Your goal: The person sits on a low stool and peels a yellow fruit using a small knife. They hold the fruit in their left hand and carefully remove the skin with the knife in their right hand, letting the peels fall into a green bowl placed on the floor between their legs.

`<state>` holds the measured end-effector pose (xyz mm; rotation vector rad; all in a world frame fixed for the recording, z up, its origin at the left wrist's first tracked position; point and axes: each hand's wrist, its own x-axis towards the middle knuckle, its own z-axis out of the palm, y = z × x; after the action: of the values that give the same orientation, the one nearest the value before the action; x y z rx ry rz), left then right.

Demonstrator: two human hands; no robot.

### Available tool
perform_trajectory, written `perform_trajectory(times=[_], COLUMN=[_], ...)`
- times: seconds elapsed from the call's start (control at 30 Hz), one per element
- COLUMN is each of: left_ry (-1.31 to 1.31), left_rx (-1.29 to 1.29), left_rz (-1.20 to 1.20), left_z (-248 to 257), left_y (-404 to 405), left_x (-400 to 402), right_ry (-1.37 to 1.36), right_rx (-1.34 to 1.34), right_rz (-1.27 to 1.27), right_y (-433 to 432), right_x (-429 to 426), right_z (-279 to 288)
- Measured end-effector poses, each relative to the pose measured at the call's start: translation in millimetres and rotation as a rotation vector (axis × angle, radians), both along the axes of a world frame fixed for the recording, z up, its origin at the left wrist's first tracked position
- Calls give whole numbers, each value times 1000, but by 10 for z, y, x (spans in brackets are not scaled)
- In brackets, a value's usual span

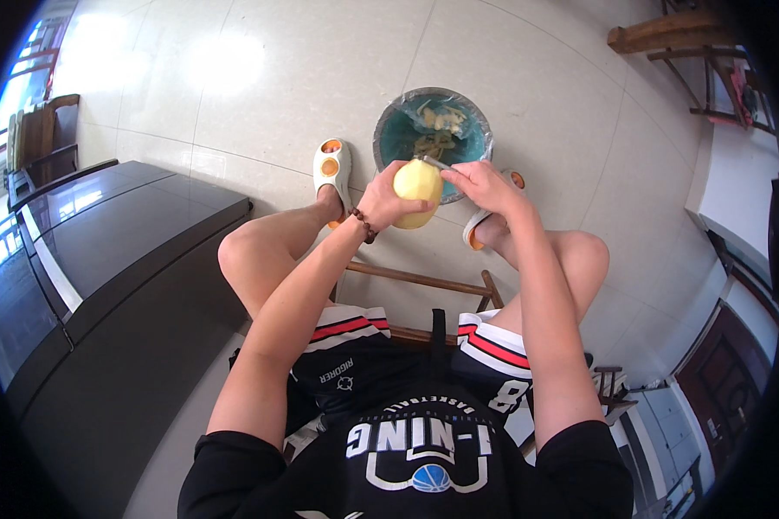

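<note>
My left hand (387, 201) grips a large, pale yellow peeled potato or similar vegetable (419, 185), with its thumb across the lower side. In my right hand (480, 183) is a metal peeler (436, 162), whose head lies at the top edge of the vegetable. Both hands are over the near rim of a round bin (383, 133). A clear plastic bag lines the bin's teal inside. Pale strips of peel (443, 120) lie within it. The far side of the vegetable is hidden from view.
The bin stands on a pale tiled floor (285, 78) between my feet, which wear white and orange clogs (332, 165). A wooden stool rung (422, 279) crosses below my hands. At left is a glossy dark cabinet (143, 214); wooden furniture (675, 32) stands far right.
</note>
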<state>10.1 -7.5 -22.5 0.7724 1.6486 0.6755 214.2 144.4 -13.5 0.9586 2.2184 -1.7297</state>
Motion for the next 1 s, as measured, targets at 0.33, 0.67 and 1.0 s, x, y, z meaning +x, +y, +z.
perform_trajectory(times=[0.33,0.67,1.0], left_ry=[127,231,237], left_rx=[-4,-27,-39], left_rz=[-214,-16,21], left_z=[61,5,-26], left_y=[-74,-42,-26], left_x=[90,34,0], right_ry=[-257,-651,-678], right_rx=[-2,150,7], right_rz=[32,-98,-143], right_y=[1,-130,-87], right_x=[100,-88,-14], right_z=[-405,-110,-376])
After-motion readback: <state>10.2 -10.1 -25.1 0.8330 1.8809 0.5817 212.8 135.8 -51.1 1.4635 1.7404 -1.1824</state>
